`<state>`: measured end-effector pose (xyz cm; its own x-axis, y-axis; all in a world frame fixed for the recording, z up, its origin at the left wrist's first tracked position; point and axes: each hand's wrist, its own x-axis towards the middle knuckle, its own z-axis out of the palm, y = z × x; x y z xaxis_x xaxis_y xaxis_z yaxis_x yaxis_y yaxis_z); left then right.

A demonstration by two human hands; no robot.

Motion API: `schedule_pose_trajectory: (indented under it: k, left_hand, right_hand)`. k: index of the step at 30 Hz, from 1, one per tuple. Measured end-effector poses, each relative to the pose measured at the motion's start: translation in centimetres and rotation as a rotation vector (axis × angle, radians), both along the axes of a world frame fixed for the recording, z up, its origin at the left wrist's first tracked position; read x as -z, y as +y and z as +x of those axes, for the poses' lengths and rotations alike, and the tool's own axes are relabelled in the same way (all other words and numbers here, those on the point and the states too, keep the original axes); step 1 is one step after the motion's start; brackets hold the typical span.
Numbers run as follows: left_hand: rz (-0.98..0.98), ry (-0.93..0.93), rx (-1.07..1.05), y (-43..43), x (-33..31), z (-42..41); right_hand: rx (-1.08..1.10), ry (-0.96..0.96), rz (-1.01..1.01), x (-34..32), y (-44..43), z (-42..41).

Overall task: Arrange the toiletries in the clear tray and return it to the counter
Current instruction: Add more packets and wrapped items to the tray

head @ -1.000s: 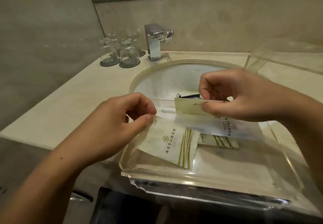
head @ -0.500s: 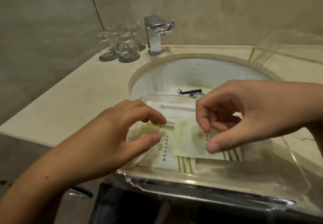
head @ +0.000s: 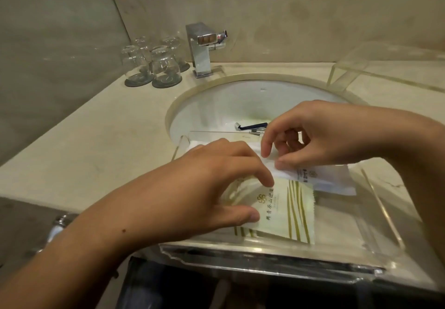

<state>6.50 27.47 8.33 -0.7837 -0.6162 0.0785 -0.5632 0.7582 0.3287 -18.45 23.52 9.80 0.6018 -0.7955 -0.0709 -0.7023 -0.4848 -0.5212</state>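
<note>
Glasses (head: 154, 67): upturned on dark coasters, left of the sink (head: 216, 106).
Left hand (head: 204, 188): just in front of the sink; fingers curled, thumb and forefinger pinching the green sachet's left part.
Razor (head: 252, 126): dark blue handle, over the sink's basin; whether it lies inside the tray, I cannot tell.
Green sachet (head: 289, 212): likely feather-light, thin, floppy and slick, so best taken by an edge or corner. Pale green with gold stripes, a flower mark and a zigzag-cut edge. It lies flat in the tray, in front of the sink.
White packet (head: 332, 181): probably light and soft. It is long and white, and slants past the sachet's far corner.
Right hand (head: 325, 135): over the sink's near rim; forefinger and thumb closed on the packet's left end.
Clear tray (head: 375, 202): looks like stiff acrylic, smooth, probably slippery and easily scratched, so lift it by both side walls. It is see-through and low-walled, and sits across the sink's near rim.
</note>
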Motion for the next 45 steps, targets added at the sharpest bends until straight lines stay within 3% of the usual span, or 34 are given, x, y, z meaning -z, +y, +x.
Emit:
schedule_pose_trajectory:
  k: [28, 36, 45]
  left_hand:
    - [0.051, 0.069, 0.007, 0.9, 1.1, -0.9]
    - [0.04, 0.075, -0.061, 0.4, 0.5, 1.5]
    - [0.029, 0.014, -0.079, 0.2, 1.0, 2.6]
  right_hand:
    - [-0.05, 0.066, 0.016, -0.3, 0.8, 0.7]
    - [-0.027, 0.006, 0.049, -0.8, 1.0, 0.9]
    - [0.008, 0.219, 0.045, -0.6, 1.8, 2.6]
